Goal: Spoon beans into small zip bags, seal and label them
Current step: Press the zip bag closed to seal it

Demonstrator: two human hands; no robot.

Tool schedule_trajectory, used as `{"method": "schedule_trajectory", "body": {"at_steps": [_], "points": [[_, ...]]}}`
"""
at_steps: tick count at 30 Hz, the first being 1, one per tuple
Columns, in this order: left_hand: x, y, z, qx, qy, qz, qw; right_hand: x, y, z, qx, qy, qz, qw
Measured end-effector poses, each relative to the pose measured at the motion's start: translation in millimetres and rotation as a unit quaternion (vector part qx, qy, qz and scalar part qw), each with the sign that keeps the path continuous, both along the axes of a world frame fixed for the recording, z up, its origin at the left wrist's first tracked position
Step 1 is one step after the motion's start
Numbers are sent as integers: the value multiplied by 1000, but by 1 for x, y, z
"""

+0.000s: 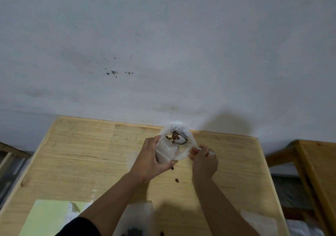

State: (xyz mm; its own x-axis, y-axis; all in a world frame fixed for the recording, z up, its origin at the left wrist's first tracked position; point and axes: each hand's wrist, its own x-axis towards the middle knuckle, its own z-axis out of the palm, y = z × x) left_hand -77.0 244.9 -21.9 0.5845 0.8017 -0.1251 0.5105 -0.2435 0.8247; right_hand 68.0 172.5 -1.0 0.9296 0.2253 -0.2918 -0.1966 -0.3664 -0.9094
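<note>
My left hand [151, 160] grips a small clear zip bag [168, 149] from its left side and holds it up over the wooden table [76, 155]. Inside the bag's mouth sits the bowl of a spoon [179, 139] carrying brown beans [175, 136]. My right hand [203, 160] holds the spoon's handle at the bag's right edge. Two loose beans [176, 180] lie on the table below the bag. At the near edge a larger plastic bag with beans [135, 232] is partly hidden by my left forearm.
A pale green sheet [49, 217] lies at the table's near left, and a flat clear bag [258, 223] at the near right. A grey stained wall [163, 54] rises behind the table. Another wooden frame [312, 165] stands to the right.
</note>
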Motion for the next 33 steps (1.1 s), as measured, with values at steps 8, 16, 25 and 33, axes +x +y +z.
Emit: {"method": "schedule_trajectory", "body": {"at_steps": [8,16,25,33], "points": [[0,2,-1,3,5,10,1000,9,3,-4,151,207,-45,966],[-2,2,1,-6,-1,14,1000,12,-27,27,142,187,-18,972],[-2,-3,12,6,-24,16,1000,-14,-49,64,106,-65,198,972],[-10,-7,23,13,-40,8,999,-16,-69,68,150,-2,69,986]]}}
